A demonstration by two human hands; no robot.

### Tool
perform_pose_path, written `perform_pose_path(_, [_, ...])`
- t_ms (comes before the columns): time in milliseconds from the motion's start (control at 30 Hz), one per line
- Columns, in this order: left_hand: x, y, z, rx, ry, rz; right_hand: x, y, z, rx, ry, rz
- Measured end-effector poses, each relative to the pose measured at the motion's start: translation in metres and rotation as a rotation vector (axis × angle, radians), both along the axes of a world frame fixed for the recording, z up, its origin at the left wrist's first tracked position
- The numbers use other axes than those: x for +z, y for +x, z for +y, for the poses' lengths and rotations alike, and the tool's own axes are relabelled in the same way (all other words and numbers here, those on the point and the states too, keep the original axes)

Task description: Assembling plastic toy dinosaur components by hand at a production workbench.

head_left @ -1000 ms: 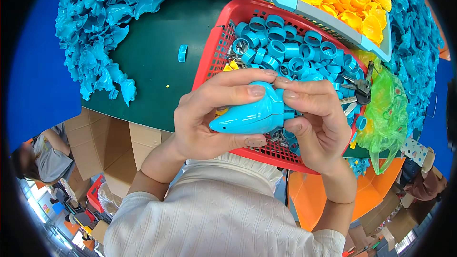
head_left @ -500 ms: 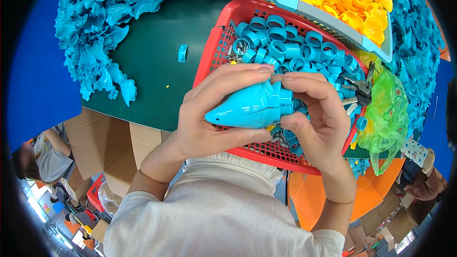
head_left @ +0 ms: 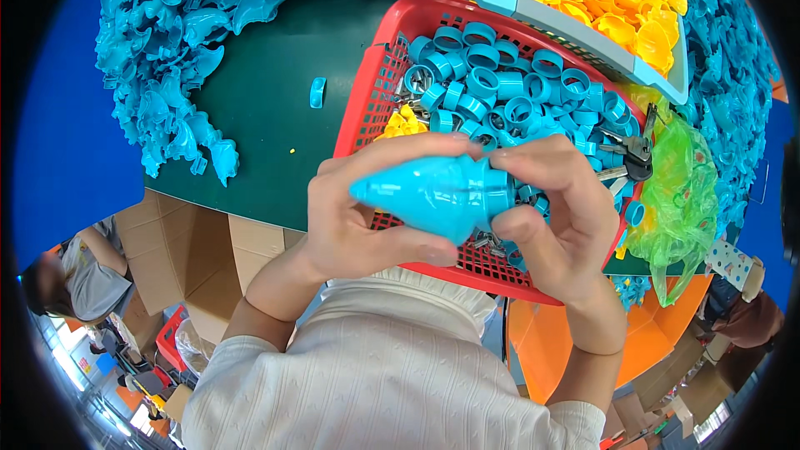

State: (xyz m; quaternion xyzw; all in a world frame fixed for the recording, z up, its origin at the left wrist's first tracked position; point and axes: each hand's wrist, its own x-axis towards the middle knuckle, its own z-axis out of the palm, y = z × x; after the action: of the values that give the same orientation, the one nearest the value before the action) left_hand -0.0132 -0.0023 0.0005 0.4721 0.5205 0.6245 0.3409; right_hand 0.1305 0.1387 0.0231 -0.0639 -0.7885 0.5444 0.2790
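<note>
1. Gripping a blue cone-shaped plastic piece (head_left: 433, 193), both hands hold it over the red basket (head_left: 367, 100).
2. Left hand (head_left: 358, 217): fingers wrapped round the pointed end.
3. Right hand (head_left: 558, 208): fingers pinching the wide end.
4. Basket holds blue rings (head_left: 500, 87); green tabletop (head_left: 258, 108) beneath.

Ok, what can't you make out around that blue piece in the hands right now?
- Head view: the wide end of the blue cone-shaped piece is covered by the right hand, so any ring there is hidden.
- Its underside is wrapped by the left hand.
- The red basket near corner lies behind both hands.
- The keys are too small for detail.
- The grey tray of yellow parts is cut by the top edge.
</note>
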Motion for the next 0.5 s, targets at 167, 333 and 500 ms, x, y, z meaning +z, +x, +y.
perform_pose_path(167, [-0.001,0.012,0.009,0.027,0.057,-0.256,0.002,-0.001,-0.002,-0.06,-0.428,-0.182])
perform_pose_path(333, [0.002,0.012,0.007,0.114,0.034,-0.324,-0.002,-0.009,-0.004,-0.135,-0.348,-0.118])
perform_pose_path(500, [0.002,0.006,0.008,0.187,-0.065,-0.423,0.001,-0.001,-0.001,0.115,-0.034,-0.193])
